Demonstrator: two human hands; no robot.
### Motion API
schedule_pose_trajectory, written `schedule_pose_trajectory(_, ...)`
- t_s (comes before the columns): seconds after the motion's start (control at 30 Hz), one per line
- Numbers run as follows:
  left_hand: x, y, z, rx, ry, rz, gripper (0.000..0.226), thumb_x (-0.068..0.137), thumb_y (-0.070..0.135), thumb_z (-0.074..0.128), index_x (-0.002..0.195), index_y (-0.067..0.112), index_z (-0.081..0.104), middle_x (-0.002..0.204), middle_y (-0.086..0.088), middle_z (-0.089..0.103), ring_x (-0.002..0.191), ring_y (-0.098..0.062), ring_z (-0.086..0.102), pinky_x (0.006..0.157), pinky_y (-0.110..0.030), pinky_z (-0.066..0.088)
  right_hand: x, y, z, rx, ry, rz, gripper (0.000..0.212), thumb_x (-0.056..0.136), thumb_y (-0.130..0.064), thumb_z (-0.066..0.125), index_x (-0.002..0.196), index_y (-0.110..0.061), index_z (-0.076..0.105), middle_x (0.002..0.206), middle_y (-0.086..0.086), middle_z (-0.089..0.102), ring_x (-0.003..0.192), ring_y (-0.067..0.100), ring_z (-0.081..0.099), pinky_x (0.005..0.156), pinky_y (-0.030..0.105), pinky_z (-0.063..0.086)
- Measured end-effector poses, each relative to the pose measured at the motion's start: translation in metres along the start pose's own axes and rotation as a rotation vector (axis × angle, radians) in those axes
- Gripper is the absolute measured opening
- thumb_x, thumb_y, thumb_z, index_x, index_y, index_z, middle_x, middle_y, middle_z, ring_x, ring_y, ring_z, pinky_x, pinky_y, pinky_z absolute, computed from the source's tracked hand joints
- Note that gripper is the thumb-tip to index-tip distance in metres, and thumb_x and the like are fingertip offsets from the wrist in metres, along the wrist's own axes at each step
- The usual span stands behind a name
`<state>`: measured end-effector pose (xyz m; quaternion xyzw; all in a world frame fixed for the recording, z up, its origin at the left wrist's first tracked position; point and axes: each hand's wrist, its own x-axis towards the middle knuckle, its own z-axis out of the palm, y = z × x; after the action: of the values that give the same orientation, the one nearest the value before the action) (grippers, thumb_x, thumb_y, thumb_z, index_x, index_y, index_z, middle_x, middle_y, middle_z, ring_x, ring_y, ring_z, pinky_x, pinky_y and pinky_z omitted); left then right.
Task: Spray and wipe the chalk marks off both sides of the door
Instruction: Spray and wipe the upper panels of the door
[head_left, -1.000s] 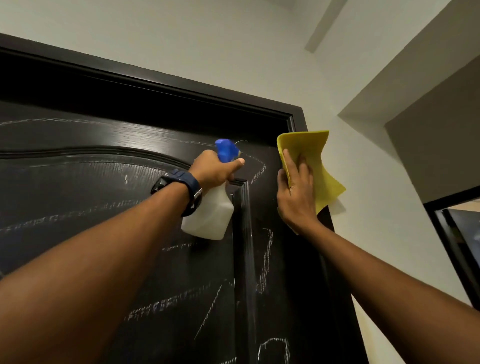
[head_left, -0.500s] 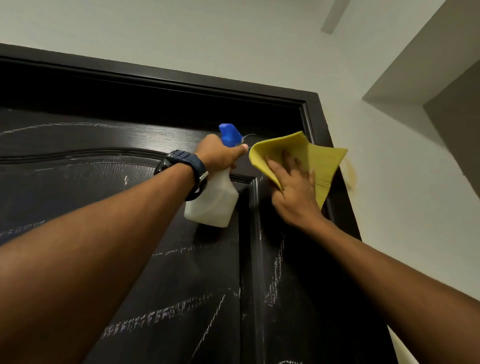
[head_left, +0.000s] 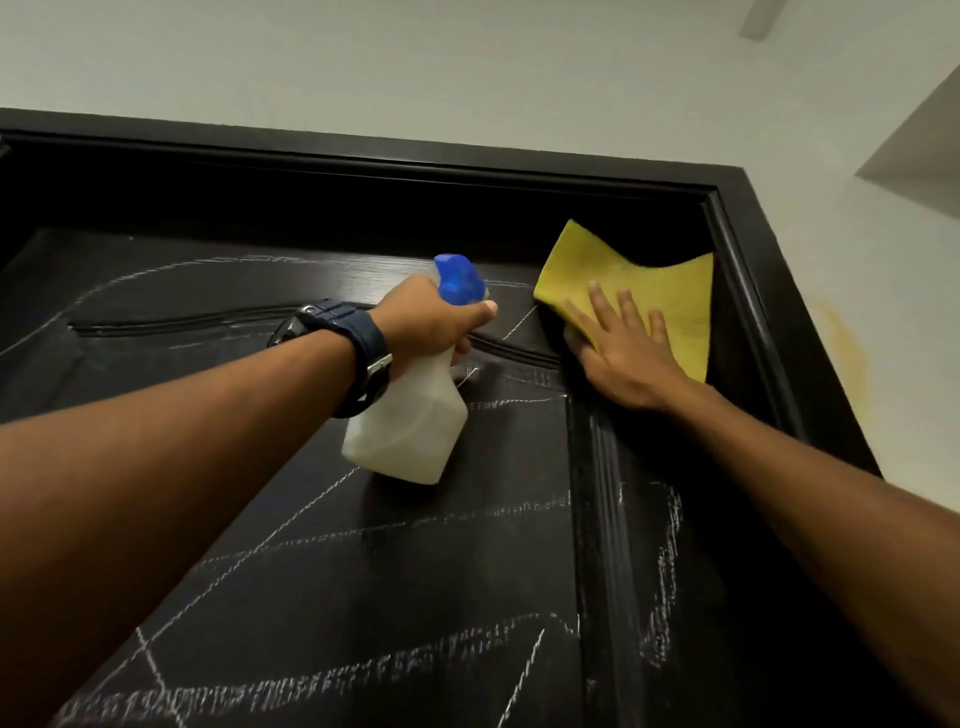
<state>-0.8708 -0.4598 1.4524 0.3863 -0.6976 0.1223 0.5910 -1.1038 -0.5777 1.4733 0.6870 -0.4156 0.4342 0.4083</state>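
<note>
Head view: the dark brown, wood-grained panelled door (head_left: 363, 571) fills most of the frame, seen from below, set in its dark frame (head_left: 748, 249) against a pale wall (head_left: 467, 67). The right hand (head_left: 618, 353) lies flat with fingers (head_left: 597, 301) straight and spread, pressing a yellow square cleaning cloth (head_left: 660, 296) against the door's top right corner, just beside the frame. The left hand (head_left: 431, 322), a dark blue wristwatch (head_left: 358, 348) on its wrist, has its fingers curled round the neck of a translucent white plastic spray bottle with a blue trigger head (head_left: 410, 426), held close to the door just left of the cloth; whether the trigger is being squeezed cannot be told.

As a judgement, the work on this side is at an early stage. The strip under and around the cloth looks dark and free of chalk, but white chalk marks (head_left: 322, 686) cross the lower panel in long lines and scribbled bands, run down the right stile (head_left: 665, 571), and arc faintly over the upper left (head_left: 234, 260). All of that is left to spray and wipe. The door's other side is out of sight, so its state cannot be told.
</note>
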Motion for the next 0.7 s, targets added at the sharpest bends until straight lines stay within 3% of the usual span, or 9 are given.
schedule_pose_trajectory(0.1, -0.007, -0.013, -0.006, 0.027, 0.012, -0.019, 0.044, 0.098, 0.042, 0.062, 0.106, -0.001, 0.066, 0.099, -0.015, 0.073, 0.079, -0.021, 0.063, 0.088, -0.04, 0.056, -0.047, 0.002, 0.011, 0.003, -0.046, -0.132, 0.066, 0.092, -0.074, -0.003, 0.155, -0.053, -0.003, 0.164, -0.013, -0.02, 0.151, 0.018, -0.025, 0.121, 0.052, -0.016)
schedule_pose_trajectory(0.2, -0.005, -0.018, -0.008, 0.011, 0.041, -0.045, 0.047, 0.096, 0.043, 0.064, 0.109, -0.003, 0.067, 0.102, -0.018, 0.074, 0.083, -0.024, 0.064, 0.095, -0.046, 0.056, -0.007, 0.001, -0.007, 0.086, -0.04, 0.028, 0.079, 0.095, -0.071, 0.004, 0.161, -0.028, 0.002, 0.168, -0.005, -0.008, 0.153, 0.016, -0.017, 0.123, 0.05, -0.012)
schedule_pose_trajectory(0.27, 0.0, -0.017, -0.01, -0.006, 0.049, -0.05, 0.047, 0.096, 0.043, 0.065, 0.109, -0.002, 0.067, 0.1, -0.018, 0.074, 0.082, -0.024, 0.064, 0.095, -0.047, 0.056, 0.028, -0.006, -0.021, 0.116, -0.018, 0.161, 0.071, 0.103, -0.061, 0.011, 0.161, -0.019, 0.008, 0.169, -0.003, -0.007, 0.154, 0.019, -0.017, 0.122, 0.053, -0.012)
schedule_pose_trajectory(0.4, 0.003, -0.015, -0.021, -0.071, 0.076, -0.053, 0.04, 0.094, 0.041, 0.068, 0.099, 0.001, 0.067, 0.084, -0.011, 0.07, 0.073, -0.022, 0.063, 0.086, -0.042, 0.058, 0.017, -0.03, -0.006, 0.069, 0.011, 0.092, 0.064, 0.105, -0.056, 0.01, 0.16, -0.025, 0.017, 0.167, -0.008, -0.016, 0.153, 0.023, -0.02, 0.12, 0.056, -0.014)
schedule_pose_trajectory(0.53, 0.0, -0.014, -0.033, -0.066, 0.084, -0.037, 0.035, 0.096, 0.039, 0.066, 0.097, 0.004, 0.065, 0.08, -0.007, 0.065, 0.075, -0.021, 0.062, 0.087, -0.04, 0.057, -0.015, -0.041, 0.01, 0.019, -0.015, -0.08, 0.062, 0.103, -0.058, 0.006, 0.161, -0.036, 0.007, 0.166, -0.011, -0.017, 0.152, 0.019, -0.023, 0.12, 0.055, -0.015)
schedule_pose_trajectory(0.6, 0.0, -0.013, -0.035, -0.033, 0.069, -0.042, 0.031, 0.097, 0.04, 0.065, 0.092, 0.009, 0.062, 0.076, -0.006, 0.063, 0.077, -0.022, 0.061, 0.09, -0.042, 0.056, 0.011, -0.041, -0.002, 0.07, -0.002, 0.049, 0.063, 0.104, -0.056, 0.009, 0.161, -0.028, 0.01, 0.168, -0.009, -0.01, 0.153, 0.018, -0.018, 0.121, 0.055, -0.013)
schedule_pose_trajectory(0.7, 0.001, -0.013, -0.039, -0.073, 0.041, -0.036, 0.033, 0.096, 0.039, 0.066, 0.099, 0.007, 0.061, 0.076, -0.007, 0.062, 0.078, -0.025, 0.061, 0.092, -0.047, 0.056, 0.039, -0.054, -0.012, 0.129, 0.039, 0.283, 0.067, 0.105, -0.056, 0.011, 0.16, -0.018, 0.021, 0.168, -0.006, -0.011, 0.154, 0.023, -0.017, 0.12, 0.057, -0.013)
